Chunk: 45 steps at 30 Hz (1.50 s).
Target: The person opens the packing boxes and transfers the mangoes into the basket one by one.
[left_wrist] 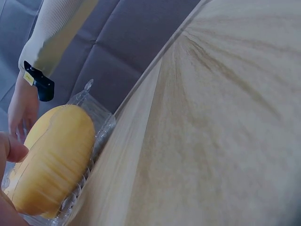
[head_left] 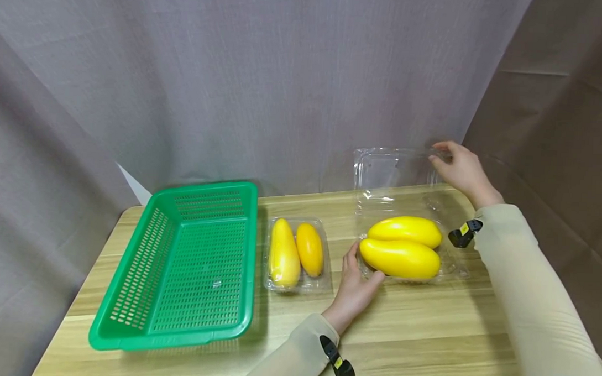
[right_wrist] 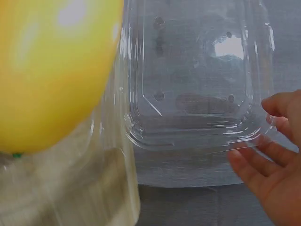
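Two large, smooth yellow fruits [head_left: 400, 259], long like mangoes, lie side by side in a clear plastic clamshell box [head_left: 452, 269] whose lid [head_left: 396, 177] stands raised at the back. My right hand [head_left: 462, 167] pinches the lid's upper right corner between thumb and fingers, as the right wrist view shows. At the front left corner of the box rests my left hand [head_left: 354, 286], thumb along the front and fingers spread on the left side. In the left wrist view its thumb [left_wrist: 16, 149] appears beside a yellow fruit [left_wrist: 59, 160]; most of that hand is out of frame there.
Left of my left hand sits a second, smaller clear box [head_left: 305, 283] with two yellow fruits, its lid down. Farther left stands a green perforated plastic basket [head_left: 251, 252]. Everything is on a wooden table [head_left: 415, 325], with a grey curtain [head_left: 284, 88] behind it.
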Available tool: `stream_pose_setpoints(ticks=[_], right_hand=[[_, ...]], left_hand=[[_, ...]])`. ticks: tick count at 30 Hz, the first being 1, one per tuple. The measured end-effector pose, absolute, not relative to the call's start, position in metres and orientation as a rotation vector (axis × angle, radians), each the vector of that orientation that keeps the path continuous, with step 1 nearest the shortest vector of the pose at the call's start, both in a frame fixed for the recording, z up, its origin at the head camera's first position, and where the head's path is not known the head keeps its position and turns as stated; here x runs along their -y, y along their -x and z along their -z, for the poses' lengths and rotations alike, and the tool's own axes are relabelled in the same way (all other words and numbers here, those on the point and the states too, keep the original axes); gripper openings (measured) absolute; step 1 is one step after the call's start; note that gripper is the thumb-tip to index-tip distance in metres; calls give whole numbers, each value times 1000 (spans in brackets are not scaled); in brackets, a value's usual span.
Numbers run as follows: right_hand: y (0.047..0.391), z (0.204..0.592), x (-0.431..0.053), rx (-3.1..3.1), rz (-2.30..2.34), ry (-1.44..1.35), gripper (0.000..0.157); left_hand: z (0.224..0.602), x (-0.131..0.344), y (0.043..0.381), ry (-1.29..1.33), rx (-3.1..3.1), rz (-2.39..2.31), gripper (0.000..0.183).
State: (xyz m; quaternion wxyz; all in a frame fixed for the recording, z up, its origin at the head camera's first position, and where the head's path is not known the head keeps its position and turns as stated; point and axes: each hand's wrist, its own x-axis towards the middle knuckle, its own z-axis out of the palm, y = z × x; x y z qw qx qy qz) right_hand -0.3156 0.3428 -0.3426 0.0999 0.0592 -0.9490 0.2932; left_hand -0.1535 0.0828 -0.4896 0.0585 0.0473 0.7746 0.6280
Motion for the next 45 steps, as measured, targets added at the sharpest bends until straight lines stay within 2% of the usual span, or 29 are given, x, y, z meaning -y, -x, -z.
stream_pose_setpoints(ticks=[7,14,26,33,45], right_hand=[[316,353,-346,2910,-1082,-107,77],[318,363,-342,2990,-1192,-113,85],[316,382,-346,3239,-1148,-211,85],[312,390,-348,3280,-1065,-195,92],[306,392,-356,3226,-1132,-252,82]], left_hand=[[490,-84,153,-152,-2351,-1897,86],[491,-84,155,-156,-2374,-1878,86],[494,-85,157,-142,-2359,-1899,90],[493,-84,158,-141,-2368,-1899,91],[496,-88,159,-156,-2372,-1890,91]])
